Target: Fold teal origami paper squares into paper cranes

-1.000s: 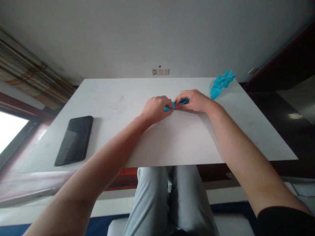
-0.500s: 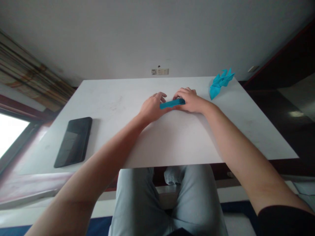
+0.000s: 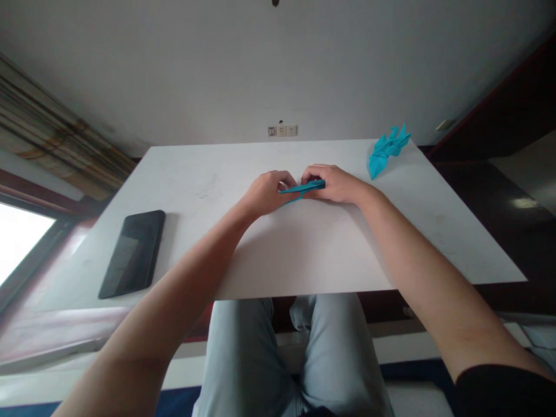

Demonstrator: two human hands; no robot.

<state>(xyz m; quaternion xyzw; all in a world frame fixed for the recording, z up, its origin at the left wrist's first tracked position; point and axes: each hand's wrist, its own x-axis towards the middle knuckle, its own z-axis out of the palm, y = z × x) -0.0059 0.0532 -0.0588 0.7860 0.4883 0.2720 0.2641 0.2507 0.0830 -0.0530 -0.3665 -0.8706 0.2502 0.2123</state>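
A folded piece of blue paper [image 3: 304, 188] is held between my two hands, just above the middle of the white table. My left hand [image 3: 270, 192] pinches its left end, with the fingers curled over the far side. At the right end, my right hand [image 3: 332, 182] grips the paper with bent fingers and the thumb on the near side. The fingers partly cover both ends of the paper. Farther to the right stands a blue origami figure [image 3: 386, 152] with pointed tips, apart from my hands.
A black tablet [image 3: 134, 253] lies on the left part of the white table [image 3: 304, 255]. Behind the table is a grey wall with sockets [image 3: 282, 131]. A curtain [image 3: 56, 124] and a window are on the left. My legs are below the front edge.
The blue paper has turned from a broad strip to a thinner edge-on shape, with a part of it now showing below. Both hands have shifted slightly, their fingers closer over it.
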